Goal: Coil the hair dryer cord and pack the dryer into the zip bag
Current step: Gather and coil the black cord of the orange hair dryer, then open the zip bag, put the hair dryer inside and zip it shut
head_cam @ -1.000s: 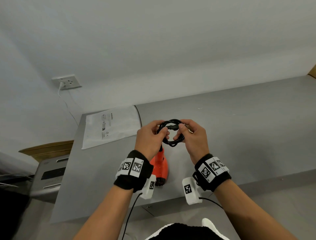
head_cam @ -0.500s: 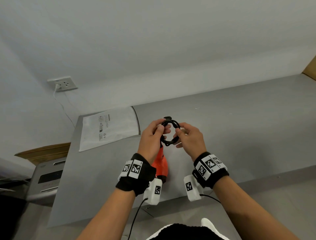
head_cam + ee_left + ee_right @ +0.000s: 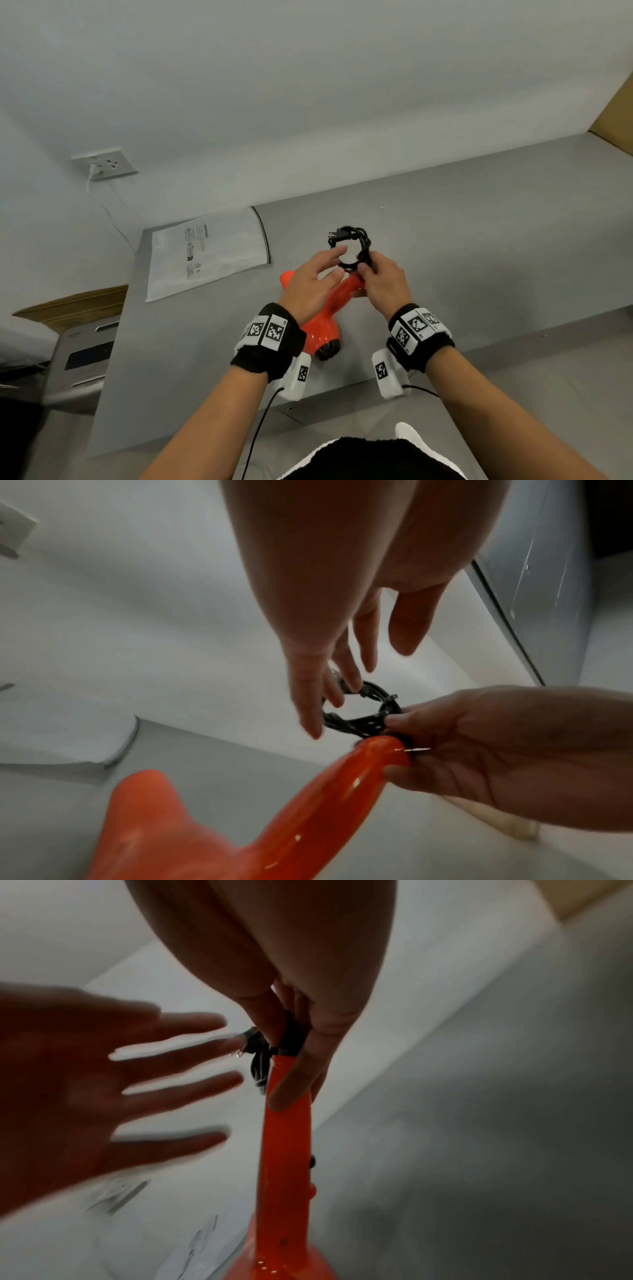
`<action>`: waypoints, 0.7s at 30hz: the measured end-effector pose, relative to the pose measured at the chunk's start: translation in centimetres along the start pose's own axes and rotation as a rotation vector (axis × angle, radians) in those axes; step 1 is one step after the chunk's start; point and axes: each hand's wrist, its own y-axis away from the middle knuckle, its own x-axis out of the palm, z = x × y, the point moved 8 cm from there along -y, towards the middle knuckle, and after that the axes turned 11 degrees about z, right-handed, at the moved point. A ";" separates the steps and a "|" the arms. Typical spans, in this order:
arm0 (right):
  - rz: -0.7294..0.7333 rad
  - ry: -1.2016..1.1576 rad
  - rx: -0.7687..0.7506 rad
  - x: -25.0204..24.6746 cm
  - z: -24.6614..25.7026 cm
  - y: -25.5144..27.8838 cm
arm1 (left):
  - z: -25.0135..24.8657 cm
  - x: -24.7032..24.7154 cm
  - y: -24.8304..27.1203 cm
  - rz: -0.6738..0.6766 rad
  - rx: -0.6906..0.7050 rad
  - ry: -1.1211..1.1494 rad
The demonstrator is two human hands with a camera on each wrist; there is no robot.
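Grey worktop [image 3: 479, 222], frame centre: right hand [image 3: 385, 282] pinches coiled cord [image 3: 352, 248] at dryer [image 3: 325, 318] handle, left hand [image 3: 308, 284] fingers spread; keep pinch tight, zip bag [image 3: 205, 253] upper left.

The person's forearms are bare. Each wrist wears a black fabric band [image 3: 270, 346] carrying white square tags printed with black pixel patterns; the left hand [image 3: 310, 284] shows two such tags side by side on its band, the right hand [image 3: 385, 282] several on its own band [image 3: 419, 337]. Under each band sits a white camera block [image 3: 297, 377] bearing one more black-and-white tag, and a thin black cable [image 3: 258, 431] leaves each block. Below the bands, black clothing with white edging [image 3: 363, 455] shows.
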 end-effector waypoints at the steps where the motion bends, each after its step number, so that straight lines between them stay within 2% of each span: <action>1: -0.007 -0.059 0.039 -0.8 -1.2 -0.4 | 1.2 -0.1 -0.1 -0.005 -0.041 -0.167; 3: -0.014 -0.200 0.130 -2.2 -4.0 -0.9 | 4.2 0.1 -0.2 0.020 -0.154 -0.441; 5: -0.015 -0.379 0.218 -3.0 -6.8 -1.1 | 7.5 0.7 0.3 0.075 -0.277 -0.568; 8: -0.025 -0.560 0.308 -3.9 -10.3 -0.9 | 11.1 1.8 1.2 0.147 -0.410 -0.611; 11: -0.057 -0.628 0.384 -4.3 -13.3 -0.5 | 12.3 2.8 1.5 0.174 -0.447 -0.587; 15: -0.086 -0.479 0.446 -4.8 -15.4 -0.3 | 12.7 3.3 1.0 0.164 -0.434 -0.596; 19: -0.085 -0.016 0.404 -6.2 -15.4 -0.2 | 13.2 3.6 0.7 0.178 -0.434 -0.621; 21: -0.081 0.117 0.394 -6.6 -15.1 0.3 | 13.4 3.6 0.7 0.184 -0.434 -0.631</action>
